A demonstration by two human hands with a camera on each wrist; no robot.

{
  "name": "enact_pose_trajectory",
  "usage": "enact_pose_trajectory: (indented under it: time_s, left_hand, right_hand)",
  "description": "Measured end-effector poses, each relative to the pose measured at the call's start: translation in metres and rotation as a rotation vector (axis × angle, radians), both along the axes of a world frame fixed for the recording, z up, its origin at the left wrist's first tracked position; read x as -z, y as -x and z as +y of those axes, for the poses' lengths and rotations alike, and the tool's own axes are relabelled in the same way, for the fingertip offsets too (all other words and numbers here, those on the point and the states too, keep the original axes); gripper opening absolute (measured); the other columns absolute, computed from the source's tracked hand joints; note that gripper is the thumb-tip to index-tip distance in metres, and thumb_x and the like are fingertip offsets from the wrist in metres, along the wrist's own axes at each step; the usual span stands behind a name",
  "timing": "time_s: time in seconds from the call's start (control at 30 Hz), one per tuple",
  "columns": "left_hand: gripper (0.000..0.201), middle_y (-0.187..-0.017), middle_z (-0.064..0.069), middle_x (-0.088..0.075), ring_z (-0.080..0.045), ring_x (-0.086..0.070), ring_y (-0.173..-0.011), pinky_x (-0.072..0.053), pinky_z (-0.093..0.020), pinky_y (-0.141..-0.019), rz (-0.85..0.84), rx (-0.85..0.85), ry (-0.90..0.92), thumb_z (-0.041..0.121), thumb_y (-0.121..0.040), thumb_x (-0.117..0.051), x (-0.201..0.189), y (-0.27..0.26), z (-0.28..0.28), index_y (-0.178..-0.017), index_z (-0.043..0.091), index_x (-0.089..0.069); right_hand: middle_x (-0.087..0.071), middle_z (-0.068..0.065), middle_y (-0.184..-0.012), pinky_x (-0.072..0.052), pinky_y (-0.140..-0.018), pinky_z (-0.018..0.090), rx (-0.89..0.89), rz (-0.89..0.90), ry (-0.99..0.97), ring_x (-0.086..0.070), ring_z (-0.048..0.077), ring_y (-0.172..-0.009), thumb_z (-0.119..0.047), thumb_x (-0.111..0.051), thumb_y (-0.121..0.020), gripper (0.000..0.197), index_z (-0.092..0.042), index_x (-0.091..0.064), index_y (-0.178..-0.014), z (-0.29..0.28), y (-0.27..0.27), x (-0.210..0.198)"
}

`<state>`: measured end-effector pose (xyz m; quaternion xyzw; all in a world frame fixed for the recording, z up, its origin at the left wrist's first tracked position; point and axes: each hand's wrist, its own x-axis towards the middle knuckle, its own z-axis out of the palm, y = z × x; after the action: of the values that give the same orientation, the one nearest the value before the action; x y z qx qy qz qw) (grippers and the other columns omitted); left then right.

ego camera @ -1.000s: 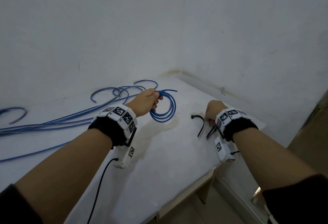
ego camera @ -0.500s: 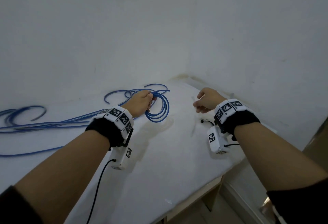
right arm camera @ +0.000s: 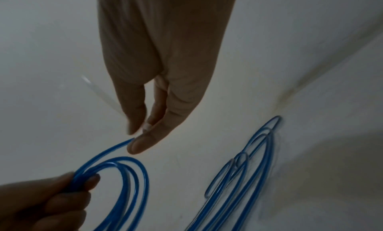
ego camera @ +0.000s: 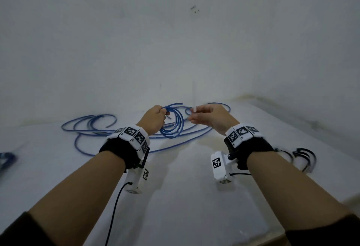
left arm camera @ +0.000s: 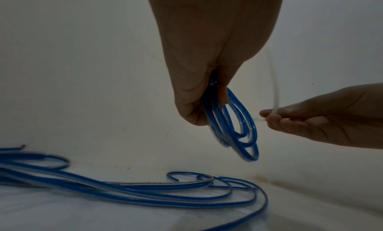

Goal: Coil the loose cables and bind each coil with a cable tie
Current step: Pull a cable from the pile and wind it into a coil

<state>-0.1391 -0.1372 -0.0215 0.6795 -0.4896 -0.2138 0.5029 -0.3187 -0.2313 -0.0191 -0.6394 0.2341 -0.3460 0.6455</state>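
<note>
My left hand [ego camera: 155,118] grips a small coil of blue cable [ego camera: 174,126] by its top and holds it above the white table [ego camera: 185,197]. From the left wrist view the coil [left arm camera: 238,129] hangs from my curled fingers. My right hand [ego camera: 206,116] pinches a thin translucent white cable tie [ego camera: 193,97] that stands upright, just right of the coil. The tie [left arm camera: 274,87] shows above my right fingertips, and in the right wrist view the tie [right arm camera: 97,90] slants out behind the thumb.
Several loose blue cables [ego camera: 93,126] sprawl over the table's far left and behind my hands. Black cable ties [ego camera: 303,157] lie at the right by my right wrist. White walls close the far side and the right corner. The table's front edge [ego camera: 280,236] runs at lower right.
My right hand left the black ties, picked up a white tie and came in beside the coil. My left hand lifted the coil and brought it toward the middle.
</note>
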Motion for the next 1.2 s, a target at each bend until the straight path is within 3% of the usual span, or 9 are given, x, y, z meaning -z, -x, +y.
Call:
enact_pose_trajectory:
  time_s: [0.23, 0.43, 0.5, 0.6, 0.73, 0.83, 0.97, 1.1, 1.2]
  left_hand:
    - [0.025, -0.067, -0.003, -0.040, -0.016, -0.038, -0.059, -0.035, -0.028, -0.059, 0.026, -0.108, 0.013, 0.015, -0.100, -0.029, 0.000, -0.039, 0.034, -0.090, 0.007, -0.050]
    - [0.022, -0.067, -0.003, -0.041, -0.015, -0.038, -0.058, -0.035, -0.028, -0.058, 0.021, -0.159, 0.057, 0.014, -0.100, -0.030, 0.001, -0.059, 0.054, -0.093, 0.005, -0.049]
    - [0.023, -0.067, -0.003, -0.041, -0.015, -0.038, -0.058, -0.034, -0.027, -0.058, 0.032, -0.160, 0.073, 0.013, -0.100, -0.030, 0.000, -0.063, 0.060, -0.089, 0.007, -0.049]
    - [0.022, -0.069, -0.002, -0.042, -0.015, -0.038, -0.059, -0.035, -0.027, -0.059, 0.035, -0.154, 0.082, 0.013, -0.100, -0.030, 0.000, -0.068, 0.067, -0.092, 0.007, -0.049]
    - [0.029, -0.066, -0.001, -0.040, -0.014, -0.037, -0.058, -0.034, -0.027, -0.058, 0.044, -0.139, 0.080, 0.017, -0.100, -0.030, 0.003, -0.073, 0.074, -0.080, 0.014, -0.051]
    - [0.034, -0.062, -0.001, -0.039, -0.014, -0.036, -0.055, -0.034, -0.028, -0.058, 0.061, -0.127, 0.087, 0.021, -0.101, -0.029, 0.004, -0.076, 0.079, -0.077, 0.014, -0.053]
    - [0.031, -0.061, -0.002, -0.038, -0.014, -0.035, -0.052, -0.033, -0.027, -0.054, 0.120, -0.154, 0.100, 0.019, -0.100, -0.029, 0.000, -0.076, 0.083, -0.078, 0.012, -0.048]
    - [0.012, -0.066, -0.004, -0.043, -0.016, -0.039, -0.054, -0.037, -0.028, -0.053, 0.130, -0.213, 0.099, 0.016, -0.098, -0.032, -0.004, -0.077, 0.083, -0.098, 0.007, -0.040]
    - [0.022, -0.063, -0.005, -0.040, -0.015, -0.035, -0.053, -0.035, -0.027, -0.053, 0.166, -0.171, 0.064, 0.010, -0.098, -0.029, -0.007, -0.077, 0.083, -0.080, 0.009, -0.043]
  right_hand:
    - [-0.057, 0.007, -0.078, -0.050, -0.058, 0.019, -0.050, 0.053, 0.237, -0.055, 0.012, -0.061, -0.015, -0.058, -0.091, 0.016, -0.009, -0.071, -0.084, 0.030, -0.059, -0.006]
    - [-0.061, 0.013, -0.077, -0.052, -0.055, 0.020, -0.186, -0.057, 0.185, -0.060, 0.013, -0.057, 0.003, -0.057, -0.088, 0.013, -0.005, -0.055, -0.098, 0.055, -0.090, -0.012]
    - [-0.062, 0.014, -0.075, -0.053, -0.054, 0.022, -0.236, -0.031, 0.155, -0.062, 0.016, -0.056, -0.004, -0.053, -0.092, 0.004, -0.008, -0.051, -0.091, 0.062, -0.099, -0.012]
    - [-0.063, 0.012, -0.072, -0.055, -0.053, 0.022, -0.254, 0.052, 0.146, -0.066, 0.016, -0.056, -0.013, -0.048, -0.097, 0.016, -0.008, -0.052, -0.082, 0.069, -0.111, -0.009]
    - [-0.061, 0.016, -0.069, -0.056, -0.054, 0.022, -0.266, 0.003, 0.246, -0.066, 0.017, -0.055, 0.002, -0.052, -0.091, 0.007, -0.003, -0.053, -0.088, 0.074, -0.120, -0.006]
    - [-0.061, 0.020, -0.073, -0.058, -0.058, 0.025, -0.229, -0.077, 0.251, -0.068, 0.019, -0.059, 0.009, -0.053, -0.088, 0.010, -0.001, -0.053, -0.087, 0.075, -0.128, -0.006]
    - [-0.062, 0.024, -0.081, -0.060, -0.068, 0.031, -0.220, -0.152, 0.228, -0.070, 0.027, -0.070, 0.014, -0.061, -0.081, 0.010, 0.012, -0.056, -0.089, 0.077, -0.134, -0.006]
    - [-0.063, 0.021, -0.084, -0.058, -0.079, 0.041, -0.186, -0.140, 0.290, -0.069, 0.036, -0.080, 0.009, -0.069, -0.075, 0.012, 0.008, -0.061, -0.083, 0.082, -0.138, -0.003]
    - [-0.060, 0.013, -0.100, -0.058, -0.077, 0.037, -0.112, -0.108, 0.390, -0.068, 0.026, -0.076, 0.005, -0.075, -0.070, 0.016, -0.004, -0.063, -0.075, 0.083, -0.143, 0.002]
